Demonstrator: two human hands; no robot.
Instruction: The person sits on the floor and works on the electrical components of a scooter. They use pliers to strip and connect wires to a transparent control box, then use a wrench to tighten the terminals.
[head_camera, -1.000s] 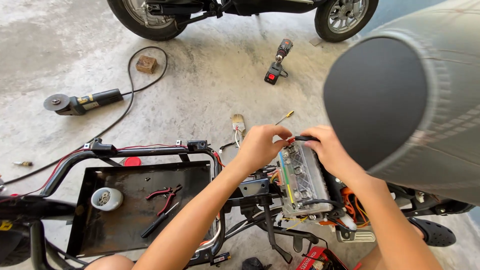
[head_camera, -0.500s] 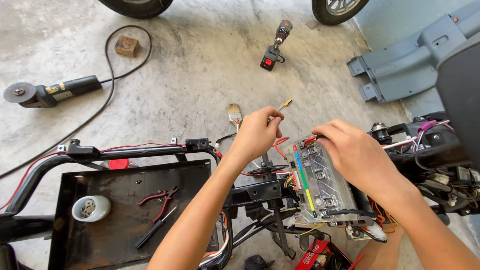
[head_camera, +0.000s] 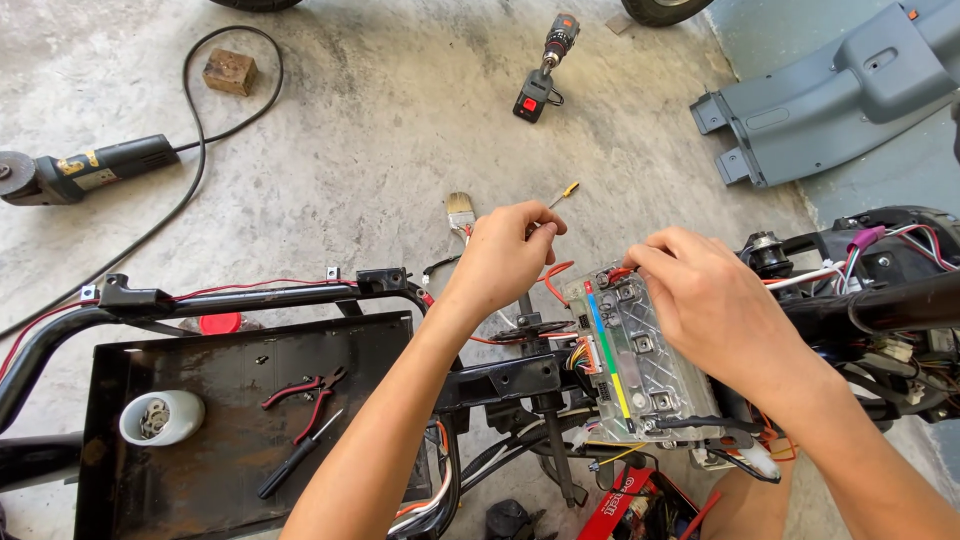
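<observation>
- Left hand (head_camera: 505, 255) closed in a pinch, fingertips at a thin screwdriver (head_camera: 556, 198) w/ yellow handle; shaft runs up-right past the fingers, handle tip clear of the hand.
- Right hand (head_camera: 715, 310) lies over the top-right end of the controller box (head_camera: 625, 355), fingers curled down at its upper edge by the red wire (head_camera: 553, 280); can't tell if it's gripping the wire or the box edge, the pinch is hidden by the fingers.
- Controller box: silver ribbed metal w/ clear cover, coloured stripe along its left side, tilted, sat on the black scooter frame (head_camera: 500, 380) btwn the two forearms. Mostly below and left of the right hand, just right of the left wrist.
- Wire bundle (head_camera: 585, 357) exits the box's left side toward the frame.
- Black tray (head_camera: 240, 360) to the left holds red-handled pliers (head_camera: 305, 392), a black screwdriver (head_camera: 298, 455), and a white cup (head_camera: 160, 417).
- On the concrete floor (head_camera: 400, 130): angle grinder (head_camera: 85, 170) w/ black cord far left, cordless drill (head_camera: 545, 65) top centre, paintbrush (head_camera: 460, 212) just left of the left hand, wood block (head_camera: 230, 72).
- Grey body panel (head_camera: 830, 90) top right, well apart from both hands.
</observation>
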